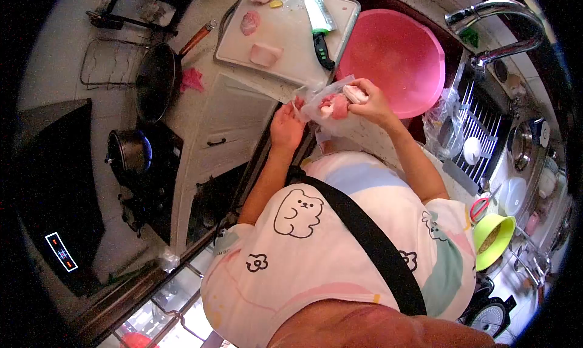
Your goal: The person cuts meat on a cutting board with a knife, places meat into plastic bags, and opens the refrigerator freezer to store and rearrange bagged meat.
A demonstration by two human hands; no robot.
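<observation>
My left hand (287, 126) is closed on the left edge of a clear plastic bag (314, 110), in front of the cutting board. Pieces of raw meat (334, 106) show at the bag's opening. With its fingers pinched, my right hand (371, 103) holds a pale piece of meat (355, 94) at the right side of the bag. On the white cutting board (285, 32) lie a few meat pieces (266, 54), a small yellow piece (276, 4) and a knife (320, 29) with a black and green handle.
A pink basin (401, 63) stands right of the board, below a faucet (498, 11). At the left are a frying pan (156, 81) and a pot (129, 151) over a blue flame. A dish rack (477, 126) and a green bowl (492, 242) are at the right.
</observation>
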